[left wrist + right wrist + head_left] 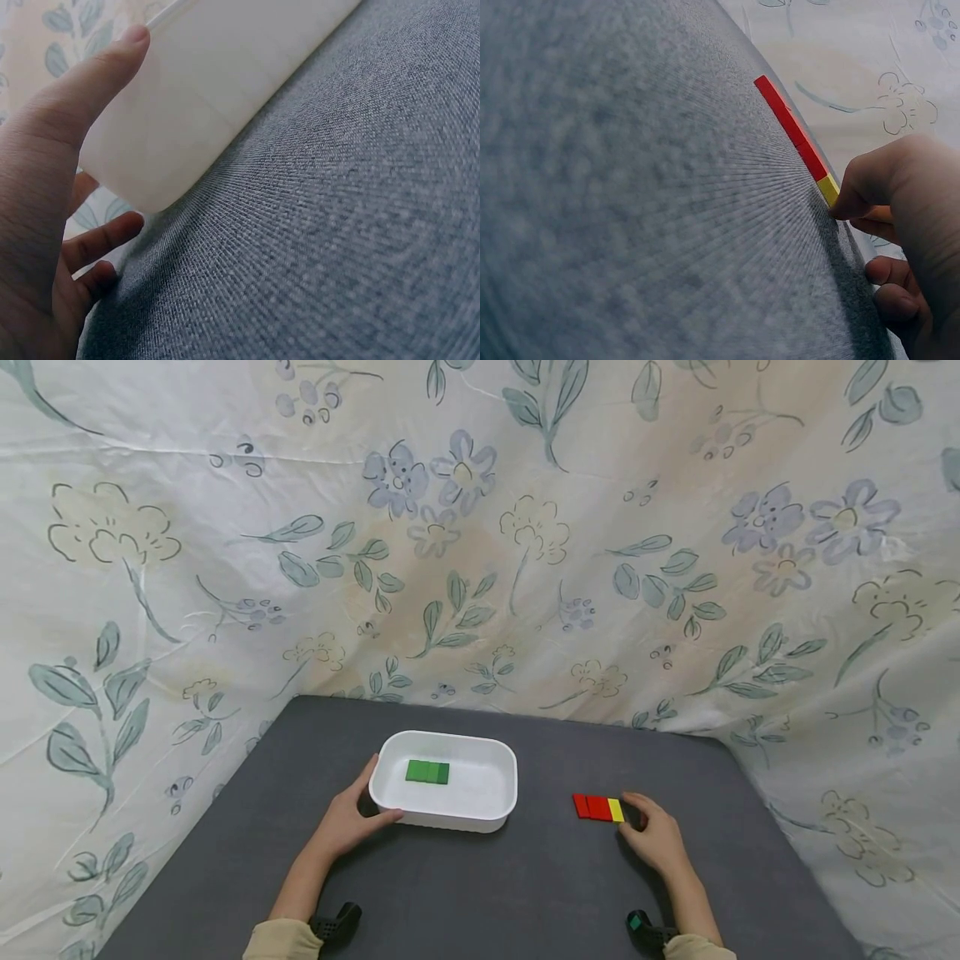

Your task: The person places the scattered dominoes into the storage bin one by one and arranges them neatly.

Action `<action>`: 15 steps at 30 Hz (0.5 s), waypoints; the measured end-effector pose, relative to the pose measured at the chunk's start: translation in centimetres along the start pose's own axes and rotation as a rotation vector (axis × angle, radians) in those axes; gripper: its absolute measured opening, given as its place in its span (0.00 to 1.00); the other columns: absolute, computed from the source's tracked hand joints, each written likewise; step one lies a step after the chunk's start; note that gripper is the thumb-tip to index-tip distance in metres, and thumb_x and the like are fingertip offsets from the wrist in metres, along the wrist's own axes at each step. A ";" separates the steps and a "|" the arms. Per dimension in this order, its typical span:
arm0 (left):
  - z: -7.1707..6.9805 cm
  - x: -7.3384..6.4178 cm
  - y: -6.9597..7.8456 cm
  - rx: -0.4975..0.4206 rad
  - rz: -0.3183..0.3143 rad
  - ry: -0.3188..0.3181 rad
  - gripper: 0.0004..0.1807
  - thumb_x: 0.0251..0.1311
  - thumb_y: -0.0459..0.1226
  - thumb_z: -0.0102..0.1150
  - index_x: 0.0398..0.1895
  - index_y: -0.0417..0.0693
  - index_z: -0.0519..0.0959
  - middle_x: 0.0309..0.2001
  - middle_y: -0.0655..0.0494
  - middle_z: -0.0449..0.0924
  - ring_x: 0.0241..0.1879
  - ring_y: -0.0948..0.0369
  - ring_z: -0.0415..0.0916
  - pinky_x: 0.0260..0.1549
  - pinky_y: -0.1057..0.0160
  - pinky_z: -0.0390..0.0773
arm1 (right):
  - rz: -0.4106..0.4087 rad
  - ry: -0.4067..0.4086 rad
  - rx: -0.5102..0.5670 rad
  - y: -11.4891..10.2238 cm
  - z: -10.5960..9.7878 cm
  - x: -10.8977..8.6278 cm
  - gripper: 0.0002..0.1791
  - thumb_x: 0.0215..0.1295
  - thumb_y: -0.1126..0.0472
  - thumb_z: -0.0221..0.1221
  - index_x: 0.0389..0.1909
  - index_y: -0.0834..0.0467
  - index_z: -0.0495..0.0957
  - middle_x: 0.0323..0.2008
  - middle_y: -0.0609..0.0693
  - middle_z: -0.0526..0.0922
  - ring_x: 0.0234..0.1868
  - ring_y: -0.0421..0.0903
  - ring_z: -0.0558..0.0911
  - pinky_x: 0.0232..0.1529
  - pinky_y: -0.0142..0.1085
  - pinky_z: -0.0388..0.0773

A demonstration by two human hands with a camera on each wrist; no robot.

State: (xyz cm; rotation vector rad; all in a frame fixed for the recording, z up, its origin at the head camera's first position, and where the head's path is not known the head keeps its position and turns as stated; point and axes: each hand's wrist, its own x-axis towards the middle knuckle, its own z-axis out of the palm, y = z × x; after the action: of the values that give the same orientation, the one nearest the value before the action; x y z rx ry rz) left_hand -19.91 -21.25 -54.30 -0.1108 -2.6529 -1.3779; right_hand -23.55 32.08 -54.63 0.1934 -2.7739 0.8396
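My left hand [347, 820] grips the left end of a white plastic tub [480, 781], thumb against its near side and fingers round the far left corner. Inside the tub, green tiles [423, 772] lie side by side, the rightmost a darker green. To the right on the table is a short row of flat tiles: red ones [598, 808] with a yellow tile [616, 811] at the right end. My right hand [662, 837] pinches the yellow tile between thumb and forefinger, its other fingers curled behind. In the right wrist view, the thumb tip meets the end of the yellow tile [828, 190].
A dark grey cloth-covered table [525, 893] lies under everything. Behind it and along both sides hangs a white curtain [465, 560] printed with flowers and leaves. Each wrist wears a black camera band [339, 925].
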 end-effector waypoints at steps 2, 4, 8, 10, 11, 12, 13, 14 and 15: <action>0.0 0.0 0.0 0.005 0.000 0.001 0.67 0.52 0.58 0.81 0.88 0.50 0.49 0.84 0.44 0.56 0.82 0.40 0.54 0.75 0.28 0.56 | -0.001 0.003 -0.003 0.0 0.1 0.0 0.30 0.61 0.66 0.65 0.66 0.65 0.80 0.64 0.66 0.81 0.27 0.40 0.67 0.31 0.36 0.63; 0.0 0.0 0.0 0.009 0.000 0.000 0.67 0.52 0.58 0.81 0.88 0.49 0.49 0.84 0.44 0.56 0.82 0.40 0.54 0.75 0.28 0.56 | 0.000 0.003 -0.008 0.0 0.1 0.0 0.29 0.60 0.66 0.65 0.66 0.65 0.81 0.64 0.66 0.81 0.28 0.41 0.68 0.31 0.36 0.63; 0.0 0.0 0.1 0.009 0.002 0.000 0.67 0.52 0.58 0.81 0.87 0.48 0.49 0.84 0.44 0.56 0.82 0.40 0.54 0.75 0.29 0.56 | 0.011 -0.007 -0.014 0.0 0.1 0.2 0.29 0.60 0.65 0.65 0.65 0.64 0.81 0.64 0.66 0.81 0.28 0.43 0.69 0.31 0.37 0.64; 0.0 0.0 0.1 0.007 0.003 0.000 0.67 0.52 0.58 0.81 0.87 0.48 0.49 0.84 0.44 0.55 0.82 0.40 0.54 0.75 0.29 0.56 | 0.018 -0.015 -0.016 -0.1 0.1 0.3 0.29 0.60 0.65 0.65 0.66 0.64 0.81 0.65 0.66 0.81 0.27 0.44 0.68 0.31 0.37 0.63; 0.0 0.0 0.1 0.007 0.004 0.000 0.67 0.52 0.58 0.81 0.87 0.48 0.49 0.84 0.44 0.55 0.82 0.40 0.54 0.75 0.29 0.56 | 0.021 -0.018 -0.016 -0.1 0.1 0.3 0.29 0.61 0.65 0.65 0.66 0.64 0.81 0.65 0.66 0.81 0.27 0.44 0.68 0.31 0.37 0.63; 0.0 0.0 0.1 0.006 0.004 0.000 0.67 0.52 0.58 0.81 0.87 0.48 0.49 0.84 0.44 0.55 0.82 0.40 0.54 0.75 0.29 0.56 | 0.022 -0.021 -0.016 -0.1 0.1 0.3 0.29 0.61 0.65 0.64 0.66 0.63 0.81 0.65 0.66 0.81 0.27 0.44 0.68 0.31 0.37 0.62; 0.0 0.0 0.1 0.005 0.005 0.000 0.67 0.52 0.58 0.81 0.87 0.48 0.49 0.84 0.44 0.55 0.82 0.40 0.54 0.75 0.29 0.56 | 0.023 -0.022 -0.016 0.0 0.1 0.3 0.29 0.61 0.65 0.64 0.66 0.63 0.81 0.65 0.65 0.81 0.27 0.44 0.68 0.31 0.37 0.62; 0.0 0.0 0.1 0.007 0.005 0.000 0.67 0.52 0.58 0.81 0.87 0.48 0.49 0.84 0.44 0.55 0.82 0.40 0.54 0.75 0.29 0.55 | 0.023 -0.024 -0.017 0.0 0.1 0.3 0.29 0.61 0.65 0.64 0.66 0.63 0.81 0.65 0.65 0.81 0.27 0.44 0.68 0.30 0.37 0.62; 0.1 0.0 0.1 0.006 0.005 -0.001 0.67 0.52 0.58 0.81 0.87 0.49 0.49 0.84 0.44 0.55 0.82 0.40 0.54 0.75 0.29 0.55 | 0.020 -0.023 -0.018 0.0 0.1 0.3 0.29 0.61 0.65 0.65 0.66 0.62 0.81 0.65 0.65 0.81 0.27 0.44 0.67 0.30 0.37 0.62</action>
State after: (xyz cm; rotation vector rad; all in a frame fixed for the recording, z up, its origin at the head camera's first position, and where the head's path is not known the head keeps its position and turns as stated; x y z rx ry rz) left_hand -19.95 -21.17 -54.28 -0.1172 -2.6557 -1.3690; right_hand -23.90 32.03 -54.63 0.1731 -2.8082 0.8225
